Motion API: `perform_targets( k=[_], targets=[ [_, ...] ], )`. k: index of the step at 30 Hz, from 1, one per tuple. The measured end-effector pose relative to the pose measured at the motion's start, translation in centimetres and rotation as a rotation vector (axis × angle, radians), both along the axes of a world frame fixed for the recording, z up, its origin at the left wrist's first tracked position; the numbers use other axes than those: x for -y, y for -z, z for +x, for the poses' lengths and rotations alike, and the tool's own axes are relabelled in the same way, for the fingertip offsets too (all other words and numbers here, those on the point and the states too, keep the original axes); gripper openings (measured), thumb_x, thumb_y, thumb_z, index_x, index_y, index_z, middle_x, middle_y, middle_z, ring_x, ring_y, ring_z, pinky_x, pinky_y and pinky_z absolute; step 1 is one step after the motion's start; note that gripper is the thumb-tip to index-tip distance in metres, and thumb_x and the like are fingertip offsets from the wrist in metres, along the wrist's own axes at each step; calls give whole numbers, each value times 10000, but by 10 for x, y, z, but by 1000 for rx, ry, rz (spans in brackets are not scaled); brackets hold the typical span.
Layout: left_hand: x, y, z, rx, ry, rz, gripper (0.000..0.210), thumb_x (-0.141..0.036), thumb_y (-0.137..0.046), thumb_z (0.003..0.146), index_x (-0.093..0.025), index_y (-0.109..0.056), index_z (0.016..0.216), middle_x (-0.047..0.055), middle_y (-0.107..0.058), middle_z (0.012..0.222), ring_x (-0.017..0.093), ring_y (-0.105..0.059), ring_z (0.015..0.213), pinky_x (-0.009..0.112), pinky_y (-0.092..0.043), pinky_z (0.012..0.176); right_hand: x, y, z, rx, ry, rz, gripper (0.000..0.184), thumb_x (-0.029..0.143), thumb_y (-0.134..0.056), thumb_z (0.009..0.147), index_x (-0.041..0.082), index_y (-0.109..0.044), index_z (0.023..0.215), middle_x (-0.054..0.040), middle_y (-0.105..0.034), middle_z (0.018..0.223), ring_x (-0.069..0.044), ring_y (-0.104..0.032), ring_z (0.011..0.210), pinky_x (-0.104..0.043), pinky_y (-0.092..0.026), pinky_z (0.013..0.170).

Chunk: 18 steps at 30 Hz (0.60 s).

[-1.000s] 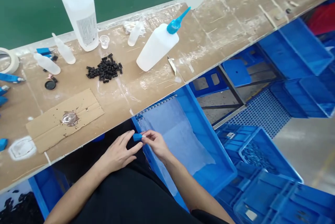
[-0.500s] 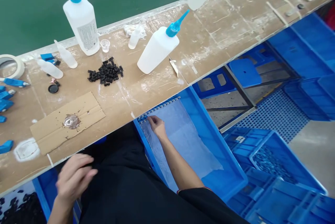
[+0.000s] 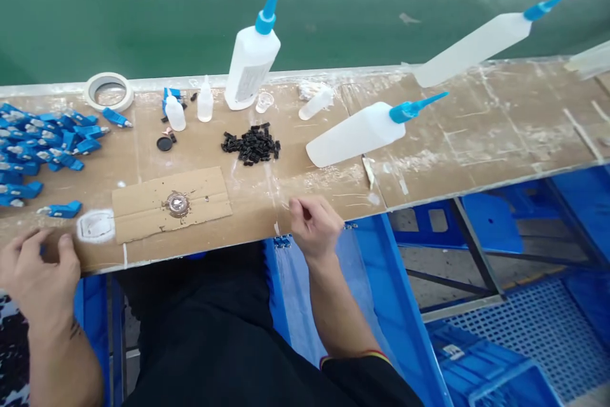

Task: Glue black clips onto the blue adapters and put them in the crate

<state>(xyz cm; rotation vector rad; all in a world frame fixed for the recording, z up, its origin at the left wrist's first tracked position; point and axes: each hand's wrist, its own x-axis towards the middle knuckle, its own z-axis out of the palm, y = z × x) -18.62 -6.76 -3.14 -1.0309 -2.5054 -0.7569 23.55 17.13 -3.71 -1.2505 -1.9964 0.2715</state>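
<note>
My left hand (image 3: 40, 277) rests at the table's front edge with thumb and fingers apart. A bit of blue shows between its fingers, mostly hidden. Just beyond lies a blue plastic piece (image 3: 61, 210) with a whitish tip. My right hand (image 3: 317, 226) is closed in a curl over the front edge, and whatever its fingers may hold is hidden. Below it, small blue pieces (image 3: 282, 242) sit in a row on the sheet in a blue bin (image 3: 405, 305). Between the hands lies a cardboard strip (image 3: 138, 210) with a dark, wet blob (image 3: 178, 204) on it.
Many blue pieces (image 3: 42, 140) are heaped at left, near a tape roll (image 3: 109, 93). Black parts (image 3: 252, 143) form a pile mid-table. Large bottles (image 3: 252, 67) with blue nozzles and small bottles (image 3: 204, 102) stand or lean behind. Blue crates (image 3: 495, 356) are at lower right.
My view has swung left. My right hand has risen from the row in the bin to the table edge. My left hand has moved from my lap onto the table's left front.
</note>
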Motion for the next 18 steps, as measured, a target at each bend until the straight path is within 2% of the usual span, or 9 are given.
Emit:
perform_targets(
  k=[3,6,9,14,16,18],
  targets=[
    [8,8,-5,-38,23,37,320,-266,-731,674,-266,-682,990,74,-735,1189,403,-663,1218,591,-485,1107,-47,-14,-35,116,-93,-75,238,322,-555,989,197,-755,1021,-83,-729,951,-191,-651,744,-329,-521,737],
    [16,8,-5,-5,1,91,414,-249,-775,645,-267,-710,1054,82,-699,1223,385,-640,1221,559,-495,1098,-76,-15,-55,237,-105,-212,271,345,-561,970,191,-758,1074,-108,-730,1040,-227,-669,824,-368,-524,805],
    [21,6,0,52,-35,123,422,-281,-818,659,-224,-733,1068,108,-667,1195,370,-613,1184,542,-492,1078,-81,-9,-62,289,-79,-259,284,383,-569,947,191,-761,1031,-107,-731,957,-249,-664,826,-386,-509,798],
    [22,-3,6,123,-52,106,196,-258,-713,848,-185,-761,1024,127,-689,1082,312,-612,1090,480,-456,1050,-79,4,-54,248,-75,-251,302,429,-557,918,195,-748,929,-110,-725,900,-259,-647,799,-415,-503,787],
    [21,-12,11,169,-110,234,166,-271,-711,877,-179,-764,1004,122,-695,1048,270,-632,1008,406,-496,947,-76,3,-52,138,-70,-274,300,439,-599,893,185,-747,955,-109,-721,891,-251,-642,775,-424,-511,779],
    [20,-25,19,310,-161,523,179,-326,-705,914,-184,-747,1016,88,-687,964,213,-646,854,323,-517,754,-65,-3,-53,-70,-40,-327,303,444,-671,869,188,-750,1010,-84,-710,859,-220,-622,717,-401,-511,727]
  ],
)
